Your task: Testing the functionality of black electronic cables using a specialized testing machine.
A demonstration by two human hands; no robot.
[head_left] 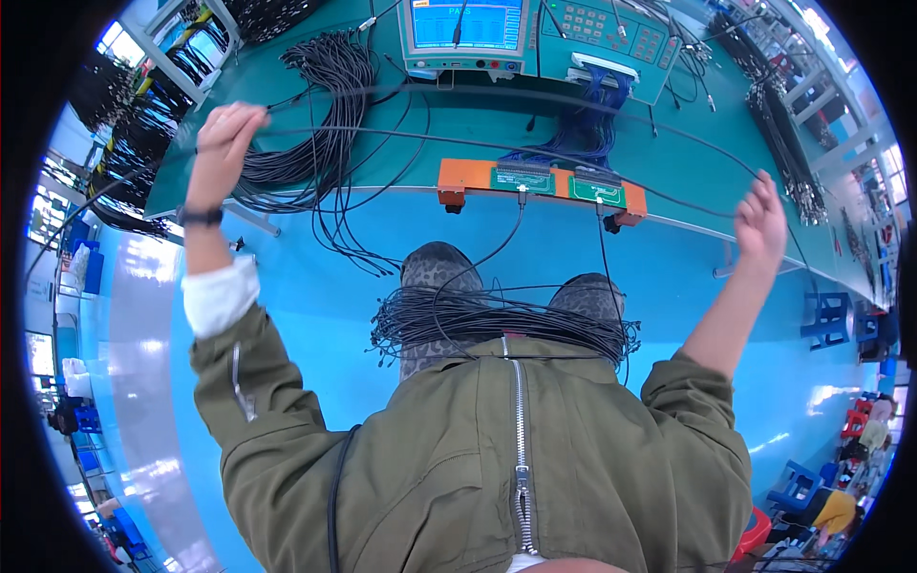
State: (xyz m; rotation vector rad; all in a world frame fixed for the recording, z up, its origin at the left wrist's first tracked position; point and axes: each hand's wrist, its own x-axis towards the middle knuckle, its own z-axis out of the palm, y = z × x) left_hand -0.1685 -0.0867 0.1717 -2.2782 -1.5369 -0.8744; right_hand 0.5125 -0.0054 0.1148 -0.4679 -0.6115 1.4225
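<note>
My left hand, with a dark band at the wrist, is raised over the left part of the bench, its fingers closed on a black cable. On the right, my right hand is held up with its fingers curled round the same cable. Two strands of it stretch across between the hands, above the bench, and are partly smeared by motion. Loose lengths hang outward past both hands. Across my lap lies a bundle of black cables. Two more cables run from my lap into small green circuit boards on an orange fixture.
A heap of black cables lies on the green bench at left, some ends drooping over its front edge. A tester with a lit screen stands at the back, beside a keypad panel with blue wires. More cables lie far right.
</note>
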